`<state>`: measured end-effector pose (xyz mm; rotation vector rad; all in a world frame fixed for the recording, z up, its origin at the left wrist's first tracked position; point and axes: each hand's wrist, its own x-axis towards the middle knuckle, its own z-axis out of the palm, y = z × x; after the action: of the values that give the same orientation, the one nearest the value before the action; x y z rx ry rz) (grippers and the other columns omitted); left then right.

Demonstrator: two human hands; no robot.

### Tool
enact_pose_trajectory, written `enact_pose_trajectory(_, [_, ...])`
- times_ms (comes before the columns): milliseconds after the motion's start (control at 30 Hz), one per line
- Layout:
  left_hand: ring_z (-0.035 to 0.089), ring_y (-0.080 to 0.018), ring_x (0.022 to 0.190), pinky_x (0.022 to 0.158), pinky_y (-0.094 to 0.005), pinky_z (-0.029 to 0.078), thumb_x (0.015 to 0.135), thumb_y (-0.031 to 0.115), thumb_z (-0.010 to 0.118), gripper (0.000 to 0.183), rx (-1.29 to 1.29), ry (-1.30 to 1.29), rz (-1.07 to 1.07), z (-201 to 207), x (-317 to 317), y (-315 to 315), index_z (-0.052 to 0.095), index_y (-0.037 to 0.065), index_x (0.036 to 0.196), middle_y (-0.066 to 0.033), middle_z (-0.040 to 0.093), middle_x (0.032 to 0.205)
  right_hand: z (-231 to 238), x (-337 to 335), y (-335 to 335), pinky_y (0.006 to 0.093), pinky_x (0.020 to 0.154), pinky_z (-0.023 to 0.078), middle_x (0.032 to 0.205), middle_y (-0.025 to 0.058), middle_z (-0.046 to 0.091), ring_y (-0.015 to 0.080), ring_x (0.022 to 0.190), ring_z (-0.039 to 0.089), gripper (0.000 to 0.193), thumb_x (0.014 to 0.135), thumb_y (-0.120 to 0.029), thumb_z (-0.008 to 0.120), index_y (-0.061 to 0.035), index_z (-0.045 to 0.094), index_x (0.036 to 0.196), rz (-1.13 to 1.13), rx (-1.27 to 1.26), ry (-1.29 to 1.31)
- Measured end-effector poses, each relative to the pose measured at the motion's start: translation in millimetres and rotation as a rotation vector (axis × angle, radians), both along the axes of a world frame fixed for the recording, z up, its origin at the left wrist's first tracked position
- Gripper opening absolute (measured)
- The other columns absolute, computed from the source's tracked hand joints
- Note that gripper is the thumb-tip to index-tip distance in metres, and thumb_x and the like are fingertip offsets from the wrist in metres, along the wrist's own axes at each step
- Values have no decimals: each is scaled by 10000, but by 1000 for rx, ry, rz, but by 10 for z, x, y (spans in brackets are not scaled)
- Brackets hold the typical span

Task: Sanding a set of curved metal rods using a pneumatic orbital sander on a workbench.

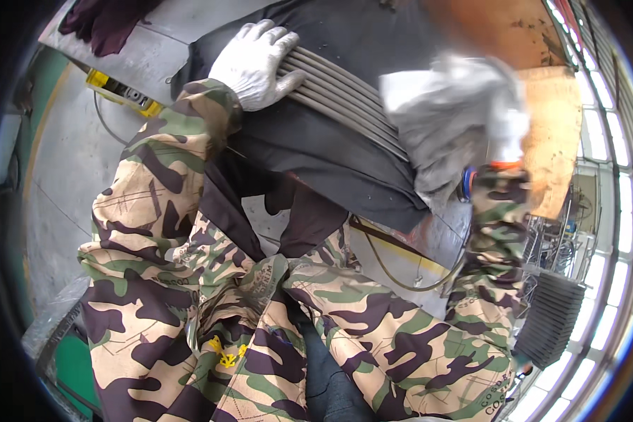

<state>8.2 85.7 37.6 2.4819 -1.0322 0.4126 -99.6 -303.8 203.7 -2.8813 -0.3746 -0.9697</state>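
My left hand (253, 67), in a white knit glove, lies across the left ends of a row of several thin grey metal rods (348, 98). Its fingers are spread over the far side, with the thumb apart on the near side. The rods lie side by side on a black cloth (295, 144). At their right ends is a grey cloth (436, 119), crumpled and smeared by motion, covering those ends. My right hand (506, 116), also white-gloved and blurred, grips this cloth; its separate fingers cannot be made out.
A dark maroon cloth (109, 24) lies on the grey table at the far left. Nearby sits a yellow-and-black device (123, 93) with a cable. Tan board (555, 141) stands to the right. A hose (401, 285) loops below the table edge, and a dark ribbed stack (552, 316) is at lower right.
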Motion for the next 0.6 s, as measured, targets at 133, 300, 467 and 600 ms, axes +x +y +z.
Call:
enact_pose_trajectory(133, [492,-403,1393,1194,-488,378,948,433,684,627,-21,-17,25,36,-66,21,595,13,1405,-213,588,1438,-1227,99,796,454,1051,505,1357,225,620,373,1248,599,549,988,-298,578,-30,534,1465,-52,60,255])
enact_pose_trajectory(300, [497,-423,1396,1200,-496,366,994,407,623,599,-108,-55,-36,40,-7,-141,559,11,1439,-231,599,1422,-1204,152,1767,556,1108,416,1462,275,512,447,1315,518,714,956,-426,553,1,414,1512,-27,10,551])
enact_pose_trajectory(467, [443,-430,1456,1231,-478,332,1066,353,495,601,-168,93,-32,-54,137,-44,447,-7,1544,-247,521,1531,-1564,526,2302,540,1242,272,1537,282,456,460,1444,407,774,886,-296,603,56,372,1537,59,-54,370])
enact_pose_trajectory(600, [486,-442,1413,1192,-486,382,1035,355,579,610,-203,13,-83,-27,154,54,478,1,1522,-243,564,1486,-1409,480,2235,505,1232,287,1531,269,457,402,1439,420,707,885,-279,600,53,461,1494,163,34,389])
